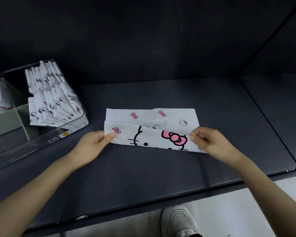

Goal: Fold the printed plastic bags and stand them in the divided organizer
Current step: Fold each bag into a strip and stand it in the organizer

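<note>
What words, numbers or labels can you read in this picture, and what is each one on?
"36": on the tongue of the white shoe.
Faint lettering on the organizer front wall: too blurred to read.
Small label at the organizer's corner: too small to read.
Printed bag: cartoon prints only, no words.

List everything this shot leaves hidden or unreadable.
Head view:
1. The bag: near right corner covered by the right hand; the folded flap hides the layer beneath.
2. The organizer: left side cut off by the frame edge.
3. The lettering on its front wall: blurred, unreadable.
4. The shoe: cut off by the bottom edge.
</note>
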`<action>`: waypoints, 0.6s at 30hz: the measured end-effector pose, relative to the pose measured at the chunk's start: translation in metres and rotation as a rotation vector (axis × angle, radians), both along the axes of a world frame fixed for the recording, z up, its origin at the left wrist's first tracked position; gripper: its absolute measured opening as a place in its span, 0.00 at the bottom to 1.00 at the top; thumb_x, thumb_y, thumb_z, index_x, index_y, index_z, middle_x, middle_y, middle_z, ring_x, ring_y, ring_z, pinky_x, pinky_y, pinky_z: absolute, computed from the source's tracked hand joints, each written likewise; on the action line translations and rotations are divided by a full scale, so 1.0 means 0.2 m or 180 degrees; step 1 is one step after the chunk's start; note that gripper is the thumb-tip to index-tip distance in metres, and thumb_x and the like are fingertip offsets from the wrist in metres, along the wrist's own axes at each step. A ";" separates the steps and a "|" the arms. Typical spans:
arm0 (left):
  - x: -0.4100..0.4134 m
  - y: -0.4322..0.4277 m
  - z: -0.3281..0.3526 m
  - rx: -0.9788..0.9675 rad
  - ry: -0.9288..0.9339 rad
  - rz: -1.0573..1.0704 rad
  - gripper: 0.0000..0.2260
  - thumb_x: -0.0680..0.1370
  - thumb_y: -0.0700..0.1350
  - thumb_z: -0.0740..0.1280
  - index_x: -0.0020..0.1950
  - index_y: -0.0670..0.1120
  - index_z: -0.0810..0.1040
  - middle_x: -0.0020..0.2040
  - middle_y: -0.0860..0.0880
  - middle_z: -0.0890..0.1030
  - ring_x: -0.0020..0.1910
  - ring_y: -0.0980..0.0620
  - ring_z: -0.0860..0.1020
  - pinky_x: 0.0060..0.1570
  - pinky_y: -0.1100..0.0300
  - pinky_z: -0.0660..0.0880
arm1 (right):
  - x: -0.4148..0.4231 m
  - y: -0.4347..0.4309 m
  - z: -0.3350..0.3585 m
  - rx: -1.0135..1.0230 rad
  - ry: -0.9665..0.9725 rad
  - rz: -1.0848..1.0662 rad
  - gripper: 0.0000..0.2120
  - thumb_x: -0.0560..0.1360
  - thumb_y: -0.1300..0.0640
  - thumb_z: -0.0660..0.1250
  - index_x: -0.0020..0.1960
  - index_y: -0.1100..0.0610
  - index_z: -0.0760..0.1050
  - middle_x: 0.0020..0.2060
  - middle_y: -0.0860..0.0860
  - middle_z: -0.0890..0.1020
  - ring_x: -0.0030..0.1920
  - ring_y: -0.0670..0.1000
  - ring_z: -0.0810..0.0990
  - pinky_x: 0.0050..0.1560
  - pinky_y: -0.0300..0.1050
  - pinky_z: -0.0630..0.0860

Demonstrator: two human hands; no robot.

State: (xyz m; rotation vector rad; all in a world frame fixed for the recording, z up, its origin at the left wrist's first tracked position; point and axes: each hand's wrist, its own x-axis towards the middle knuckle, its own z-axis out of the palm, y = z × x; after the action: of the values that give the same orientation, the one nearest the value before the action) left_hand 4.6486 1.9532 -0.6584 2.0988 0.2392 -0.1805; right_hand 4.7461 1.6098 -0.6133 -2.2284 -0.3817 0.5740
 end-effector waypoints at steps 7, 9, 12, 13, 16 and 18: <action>0.02 -0.03 0.02 -0.0049 -0.0044 0.0166 0.13 0.76 0.58 0.56 0.48 0.59 0.79 0.47 0.72 0.80 0.51 0.72 0.76 0.53 0.73 0.68 | 0.04 -0.11 0.01 0.0573 0.0814 -0.0643 0.07 0.74 0.61 0.69 0.52 0.56 0.82 0.48 0.47 0.85 0.51 0.44 0.82 0.55 0.37 0.75; 0.04 -0.04 0.01 0.0056 -0.0036 0.0253 0.17 0.76 0.59 0.54 0.48 0.54 0.81 0.46 0.64 0.83 0.50 0.66 0.78 0.54 0.68 0.70 | 0.05 -0.08 -0.04 0.0764 0.0646 -0.1041 0.06 0.76 0.59 0.68 0.50 0.57 0.82 0.47 0.49 0.86 0.50 0.47 0.83 0.54 0.38 0.77; 0.08 -0.05 -0.01 0.0502 -0.0130 0.0461 0.22 0.80 0.56 0.54 0.44 0.40 0.77 0.42 0.47 0.81 0.46 0.48 0.78 0.51 0.52 0.71 | 0.10 -0.02 -0.12 0.0559 0.0279 -0.1555 0.09 0.75 0.54 0.70 0.44 0.59 0.82 0.43 0.57 0.85 0.42 0.53 0.82 0.49 0.50 0.77; 0.10 -0.06 -0.01 0.0639 -0.0165 0.0572 0.22 0.81 0.54 0.54 0.41 0.38 0.73 0.39 0.44 0.79 0.43 0.44 0.76 0.48 0.50 0.70 | 0.12 0.00 -0.14 0.0462 0.0173 -0.1646 0.10 0.75 0.52 0.70 0.43 0.59 0.82 0.42 0.57 0.85 0.41 0.56 0.83 0.50 0.54 0.78; 0.15 -0.09 -0.01 0.0963 -0.0245 0.0797 0.19 0.83 0.50 0.54 0.35 0.43 0.65 0.33 0.46 0.72 0.38 0.42 0.73 0.40 0.51 0.67 | 0.16 0.05 -0.19 -0.0119 -0.0216 -0.1728 0.14 0.75 0.47 0.67 0.42 0.58 0.79 0.37 0.56 0.84 0.39 0.58 0.81 0.44 0.51 0.79; 0.18 -0.11 -0.02 0.1168 -0.0335 0.0921 0.17 0.83 0.49 0.55 0.35 0.44 0.63 0.32 0.46 0.72 0.36 0.41 0.73 0.37 0.51 0.67 | 0.18 0.09 -0.20 -0.0604 -0.0472 -0.1737 0.20 0.76 0.45 0.65 0.40 0.63 0.75 0.31 0.56 0.76 0.32 0.55 0.73 0.34 0.45 0.68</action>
State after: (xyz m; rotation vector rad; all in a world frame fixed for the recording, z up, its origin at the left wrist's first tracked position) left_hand 4.6837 1.9318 -0.6619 2.3955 0.5416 0.1586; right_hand 4.7822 1.6277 -0.6538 -2.4244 0.2199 0.1567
